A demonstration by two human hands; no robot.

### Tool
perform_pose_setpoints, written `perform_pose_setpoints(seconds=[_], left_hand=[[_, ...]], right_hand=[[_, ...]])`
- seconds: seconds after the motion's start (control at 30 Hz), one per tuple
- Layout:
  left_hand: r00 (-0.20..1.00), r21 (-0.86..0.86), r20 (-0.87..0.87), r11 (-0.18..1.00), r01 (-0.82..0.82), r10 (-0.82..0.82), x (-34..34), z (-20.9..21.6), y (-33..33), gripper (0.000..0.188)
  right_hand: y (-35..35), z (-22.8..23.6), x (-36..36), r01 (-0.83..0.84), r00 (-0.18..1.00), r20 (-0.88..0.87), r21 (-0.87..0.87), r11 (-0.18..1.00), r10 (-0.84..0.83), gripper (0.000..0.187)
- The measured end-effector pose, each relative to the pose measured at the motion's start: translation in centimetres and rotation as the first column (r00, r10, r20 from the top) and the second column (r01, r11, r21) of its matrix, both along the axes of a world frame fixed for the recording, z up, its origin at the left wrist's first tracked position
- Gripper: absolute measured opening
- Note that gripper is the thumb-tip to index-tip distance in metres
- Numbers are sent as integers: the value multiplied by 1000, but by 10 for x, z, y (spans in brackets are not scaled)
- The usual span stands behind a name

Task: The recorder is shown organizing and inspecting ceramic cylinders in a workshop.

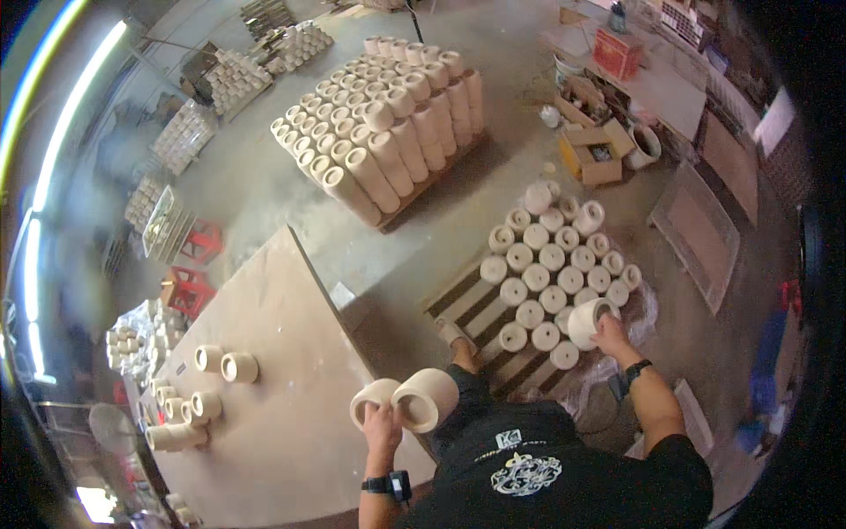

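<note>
My left hand (383, 429) is closed on two cream cylindrical pots over the near edge of the table. Its fingers reach into the mouth of the left pot (359, 407), and the right pot (438, 394) is pressed up against it. On the other side, my right hand (610, 335) grips the rim of one more such pot (583, 326), tipped on its side above the pallet. Below and beyond it, many similar pots (537, 278) stand in rows on a slatted wooden pallet (467, 304).
Several pots (240, 368) rest on the left part of the wide table (291, 353). A tall stack of pots (388, 150) fills another pallet ahead. Red stools (188, 291) stand at the left. Cardboard boxes (604, 150) and a leaning framed board (701, 234) are on the right.
</note>
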State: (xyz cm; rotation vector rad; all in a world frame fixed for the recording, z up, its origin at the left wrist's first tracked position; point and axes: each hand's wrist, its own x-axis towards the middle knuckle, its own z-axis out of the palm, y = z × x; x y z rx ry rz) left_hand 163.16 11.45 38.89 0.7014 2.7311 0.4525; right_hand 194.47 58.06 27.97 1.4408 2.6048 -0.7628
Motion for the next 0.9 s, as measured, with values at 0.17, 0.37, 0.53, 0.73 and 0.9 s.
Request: perform_pose_setpoints(seconds=[0.17,0.37,0.53,0.73,0.9], left_hand=[[996,53,-42,996,-78,80,-67,-42,8,32],[977,69,-33,976,-207,210,-174,-35,40,30],[938,52,-25,938,-343,345,-245,-18,50,32],[915,7,-98,920,-393,392,-330,-19,52,36],[892,-41,-89,893,-449,444,-404,-29,63,36]], right_hand=[[30,17,-129,-143,989,-55,-71,987,139,38],[59,35,-280,-395,918,-60,-98,913,391,40],[71,68,-410,-418,907,-83,-81,905,412,35],[98,59,-565,-555,828,-103,-9,832,551,35],[111,28,-693,-599,779,-181,66,798,600,34]])
